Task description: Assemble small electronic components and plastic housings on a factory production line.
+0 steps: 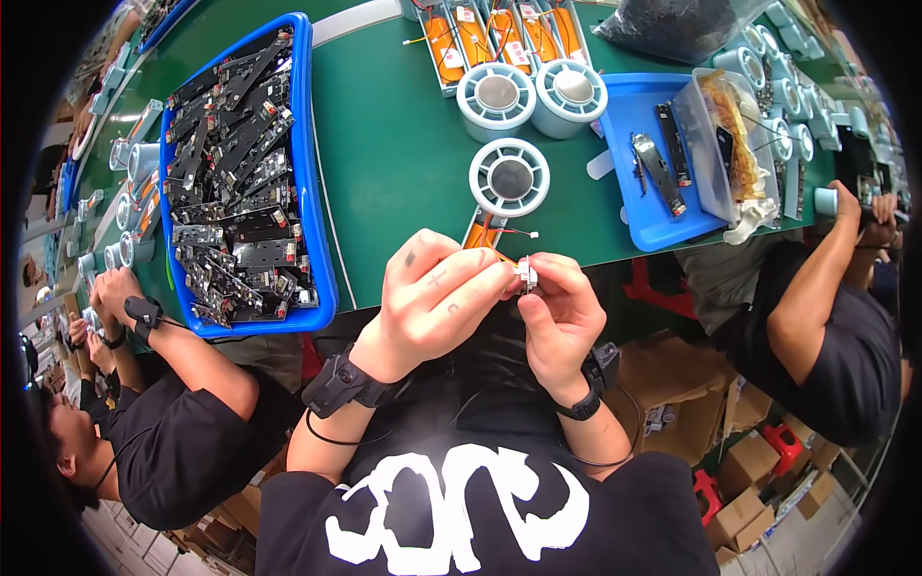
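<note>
Hidden: though we pinch it in both hands, the small white connector (524, 275) is mostly covered by fingertips.
Look: white, with red wires.
Grip: left hand (437, 298) and right hand (559, 317) both clenched on it, near the bench (403, 163) edge.

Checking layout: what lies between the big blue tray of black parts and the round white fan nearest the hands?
Only bare green table, head view.

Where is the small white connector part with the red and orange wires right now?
In the head view, the small white connector part sits centre frame, pinched between the left hand and right hand, at the near edge of the green table, below the round white fan housing.
</note>
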{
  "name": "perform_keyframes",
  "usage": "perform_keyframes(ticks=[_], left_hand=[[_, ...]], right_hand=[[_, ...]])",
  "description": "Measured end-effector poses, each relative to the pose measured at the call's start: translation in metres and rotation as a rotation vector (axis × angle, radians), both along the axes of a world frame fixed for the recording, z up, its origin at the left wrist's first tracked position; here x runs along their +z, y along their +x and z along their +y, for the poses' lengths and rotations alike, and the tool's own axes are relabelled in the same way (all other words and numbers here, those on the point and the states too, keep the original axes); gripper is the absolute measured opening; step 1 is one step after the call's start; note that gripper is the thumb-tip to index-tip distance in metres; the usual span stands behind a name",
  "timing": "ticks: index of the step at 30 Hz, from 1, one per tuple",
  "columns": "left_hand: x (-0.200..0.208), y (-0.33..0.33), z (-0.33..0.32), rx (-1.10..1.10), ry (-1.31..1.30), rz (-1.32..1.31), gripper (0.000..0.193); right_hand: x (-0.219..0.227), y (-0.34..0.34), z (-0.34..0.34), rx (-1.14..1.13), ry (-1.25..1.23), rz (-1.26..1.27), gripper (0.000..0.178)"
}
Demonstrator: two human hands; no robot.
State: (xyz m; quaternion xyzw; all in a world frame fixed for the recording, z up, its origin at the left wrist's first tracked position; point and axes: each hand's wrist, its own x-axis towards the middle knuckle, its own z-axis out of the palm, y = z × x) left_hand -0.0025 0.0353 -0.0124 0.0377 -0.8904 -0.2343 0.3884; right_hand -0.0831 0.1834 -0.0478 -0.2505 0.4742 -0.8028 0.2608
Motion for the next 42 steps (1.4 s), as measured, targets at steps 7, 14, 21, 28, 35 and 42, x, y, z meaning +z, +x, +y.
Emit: perform_keyframes(ticks=[7, 14, 21, 28, 35, 42], left_hand=[[0.0, 0.0, -0.002, -0.013, -0.016, -0.001, 0.033], [0.001, -0.001, -0.005, -0.044, 0.102, -0.039, 0.031], [0.006, 0.001, -0.002, -0.015, 0.239, -0.104, 0.031], [0.018, 0.004, -0.004, -0.017, 0.309, -0.2, 0.028], [0.016, 0.003, -0.006, -0.034, 0.31, -0.216, 0.026], [0.011, 0.001, -0.002, 0.019, 0.266, -0.137, 0.025]], right_hand=[[0.003, 0.0, 0.0, 0.002, 0.036, -0.004, 0.032], [0.01, -0.001, 0.002, 0.001, 0.124, 0.015, 0.032], [0.013, -0.003, -0.001, 0.012, 0.132, -0.072, 0.032], [0.011, -0.009, 0.001, 0.05, 0.094, -0.159, 0.029], [0.014, -0.007, -0.001, 0.027, 0.146, -0.097, 0.031], [0.003, -0.006, 0.001, -0.018, 0.151, 0.113, 0.029]])
